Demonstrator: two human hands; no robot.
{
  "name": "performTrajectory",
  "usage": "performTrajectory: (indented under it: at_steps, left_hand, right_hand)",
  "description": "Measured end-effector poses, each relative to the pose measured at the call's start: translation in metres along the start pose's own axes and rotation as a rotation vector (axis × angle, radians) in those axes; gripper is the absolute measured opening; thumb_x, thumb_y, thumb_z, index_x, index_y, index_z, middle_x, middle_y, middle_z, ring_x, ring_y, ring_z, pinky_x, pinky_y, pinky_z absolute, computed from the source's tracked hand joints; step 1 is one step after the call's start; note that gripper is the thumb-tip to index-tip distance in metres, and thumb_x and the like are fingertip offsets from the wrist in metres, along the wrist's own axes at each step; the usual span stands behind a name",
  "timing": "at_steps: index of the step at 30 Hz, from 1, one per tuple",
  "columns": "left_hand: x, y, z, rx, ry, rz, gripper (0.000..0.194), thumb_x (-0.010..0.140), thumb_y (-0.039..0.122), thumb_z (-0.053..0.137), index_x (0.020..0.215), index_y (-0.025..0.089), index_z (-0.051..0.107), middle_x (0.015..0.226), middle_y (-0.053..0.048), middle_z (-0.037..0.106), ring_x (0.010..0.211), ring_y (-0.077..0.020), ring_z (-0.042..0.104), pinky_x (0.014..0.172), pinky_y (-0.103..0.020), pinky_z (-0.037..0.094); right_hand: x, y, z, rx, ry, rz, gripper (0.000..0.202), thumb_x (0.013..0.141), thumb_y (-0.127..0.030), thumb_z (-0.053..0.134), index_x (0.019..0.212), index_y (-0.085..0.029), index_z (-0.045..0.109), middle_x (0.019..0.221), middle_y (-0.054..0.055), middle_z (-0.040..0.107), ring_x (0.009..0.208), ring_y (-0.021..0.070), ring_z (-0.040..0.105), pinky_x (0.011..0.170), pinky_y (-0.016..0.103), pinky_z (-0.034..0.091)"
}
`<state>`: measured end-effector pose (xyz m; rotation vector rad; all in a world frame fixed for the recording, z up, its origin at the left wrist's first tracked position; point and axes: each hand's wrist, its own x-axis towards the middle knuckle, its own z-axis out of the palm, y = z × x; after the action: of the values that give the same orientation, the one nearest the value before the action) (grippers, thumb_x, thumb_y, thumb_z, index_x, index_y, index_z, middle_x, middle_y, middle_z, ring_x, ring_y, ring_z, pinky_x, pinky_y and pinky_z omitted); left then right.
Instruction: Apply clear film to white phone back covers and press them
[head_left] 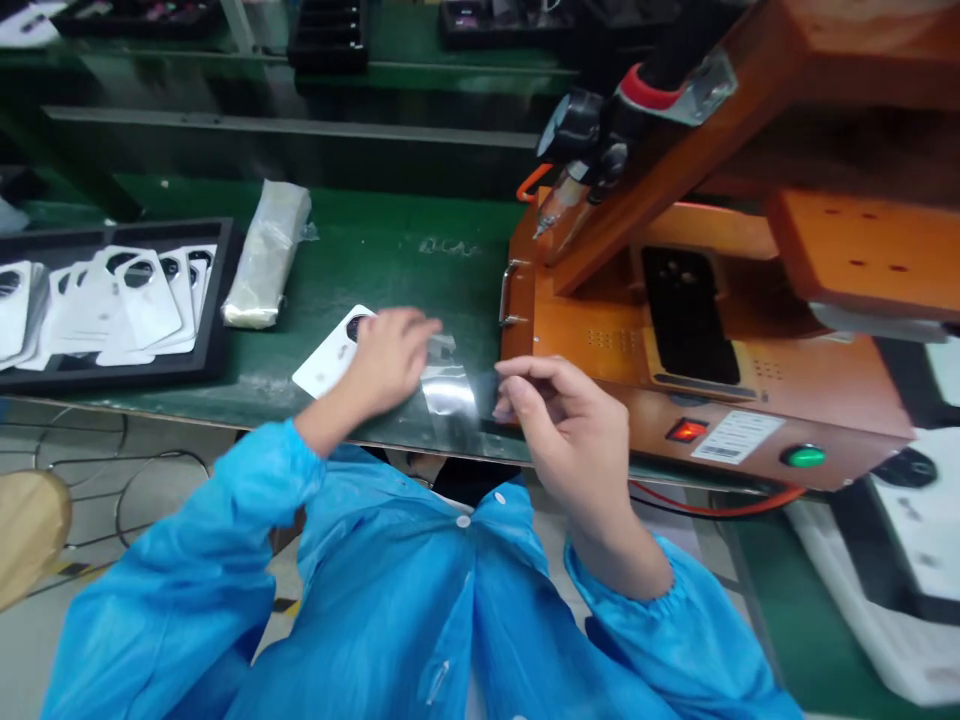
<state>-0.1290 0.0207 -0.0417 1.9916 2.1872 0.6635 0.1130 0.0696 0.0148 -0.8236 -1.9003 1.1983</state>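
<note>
My left hand [394, 360] reaches over the right end of a white phone back cover [324, 358], its fingers stretched out and slightly blurred. The cover lies flat, with a dark round camera opening partly hidden by my fingers. Just right of those fingertips, a clear shiny film [450, 392] lies near the bench's front edge. On the film's other side my right hand [574, 430] is raised, with thumb and fingers curled together. Whatever is in that pinch is too small or too transparent to tell.
A black tray [217, 340] at left holds several white covers [142, 300]. Beside it lies a plastic-wrapped bundle [268, 255]. An orange press machine [540, 340] stands at right, bearing a black phone-shaped fixture [690, 315] and lit switches. A stool [30, 535] is below left.
</note>
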Motion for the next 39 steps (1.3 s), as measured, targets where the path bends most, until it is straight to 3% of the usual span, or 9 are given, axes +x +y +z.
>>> performTrajectory:
  at_steps: [2, 5, 11, 15, 19, 25, 28, 31, 39]
  left_hand:
    - [-0.043, 0.022, 0.004, -0.048, -0.067, 0.075, 0.040, 0.097, 0.025, 0.053, 0.129, 0.027, 0.076, 0.145, -0.014, 0.070, 0.141, -0.0392, 0.056, 0.121, -0.067, 0.033]
    - [-0.085, 0.036, -0.006, -0.216, 0.184, -0.118, 0.039, 0.100, 0.023, 0.049, 0.131, 0.028, 0.073, 0.140, -0.013, 0.070, 0.134, -0.0327, 0.061, 0.116, -0.057, 0.043]
    - [-0.098, 0.030, -0.032, -0.702, 0.194, -0.318, 0.012, 0.094, 0.037, 0.072, 0.094, 0.025, 0.074, 0.102, -0.006, 0.072, 0.099, -0.0231, 0.068, 0.095, -0.039, 0.056]
    - [-0.102, 0.014, -0.030, -0.847, 0.391, -0.467, 0.019, 0.093, 0.033, 0.072, 0.076, 0.024, 0.070, 0.089, -0.003, 0.071, 0.090, -0.0199, 0.064, 0.089, -0.036, 0.052]
    - [-0.106, 0.001, -0.026, -0.963, 0.489, -0.547, 0.019, 0.091, 0.034, 0.075, 0.077, 0.023, 0.071, 0.086, -0.001, 0.068, 0.087, -0.0179, 0.061, 0.083, -0.031, 0.049]
    - [-0.108, -0.010, -0.025, -0.785, 0.408, -0.473, 0.027, 0.099, 0.043, 0.069, 0.084, 0.022, 0.073, 0.093, -0.005, 0.073, 0.091, -0.0201, 0.068, 0.085, -0.033, 0.053]
    - [-0.111, -0.033, -0.027, -0.459, 0.291, -0.359, 0.034, 0.106, 0.045, 0.056, 0.115, 0.021, 0.078, 0.126, -0.012, 0.076, 0.121, -0.0292, 0.069, 0.107, -0.045, 0.051]
    - [-0.122, -0.050, -0.024, -0.060, 0.166, -0.264, 0.044, 0.108, 0.041, 0.050, 0.145, 0.023, 0.068, 0.157, -0.014, 0.063, 0.155, -0.0405, 0.045, 0.124, -0.060, 0.033]
    - [-0.163, -0.011, 0.010, 0.156, 0.272, -0.290, 0.050, 0.104, 0.050, 0.065, 0.143, 0.018, 0.069, 0.145, -0.019, 0.070, 0.144, -0.0397, 0.058, 0.124, -0.056, 0.034]
  right_hand:
    - [0.012, 0.003, 0.004, 0.041, -0.108, 0.038, 0.018, 0.103, -0.032, 0.064, 0.114, -0.023, 0.075, 0.088, 0.002, 0.072, 0.067, 0.0152, 0.068, 0.066, 0.032, 0.059]
    - [0.030, 0.004, 0.014, 0.018, -0.287, -0.008, 0.027, 0.101, -0.028, 0.063, 0.125, -0.021, 0.072, 0.088, 0.001, 0.073, 0.074, 0.0156, 0.068, 0.071, 0.031, 0.058]
    - [0.045, -0.003, 0.045, -0.062, -0.665, -0.206, 0.054, 0.099, -0.022, 0.062, 0.152, -0.027, 0.056, 0.100, 0.000, 0.076, 0.086, 0.0171, 0.070, 0.084, 0.034, 0.058]
    - [0.049, 0.011, 0.064, 0.109, -0.460, -0.023, 0.039, 0.099, -0.045, 0.069, 0.132, -0.025, 0.067, 0.113, 0.005, 0.076, 0.073, 0.0147, 0.068, 0.072, 0.032, 0.058]
    - [0.048, 0.020, 0.085, 0.208, -0.406, 0.187, 0.052, 0.096, -0.071, 0.067, 0.088, -0.019, 0.071, 0.079, 0.003, 0.070, 0.062, 0.0123, 0.059, 0.060, 0.027, 0.047]
    - [0.041, 0.009, 0.110, 0.242, -0.474, 0.271, 0.053, 0.080, -0.069, 0.083, 0.080, -0.018, 0.069, 0.071, 0.000, 0.063, 0.063, 0.0119, 0.050, 0.059, 0.026, 0.039]
    - [0.054, 0.015, 0.112, 0.211, -0.383, 0.222, 0.042, 0.085, -0.058, 0.081, 0.079, -0.019, 0.068, 0.070, -0.001, 0.061, 0.062, 0.0118, 0.049, 0.059, 0.027, 0.038]
    - [0.076, 0.025, 0.116, 0.147, -0.259, 0.224, 0.032, 0.090, -0.046, 0.077, 0.077, -0.020, 0.064, 0.066, -0.003, 0.057, 0.056, 0.0103, 0.045, 0.055, 0.027, 0.034]
    - [0.099, 0.041, 0.145, -0.092, -0.504, 0.296, 0.030, 0.101, -0.029, 0.067, 0.072, -0.020, 0.062, 0.059, -0.004, 0.054, 0.055, 0.0107, 0.044, 0.058, 0.028, 0.032]
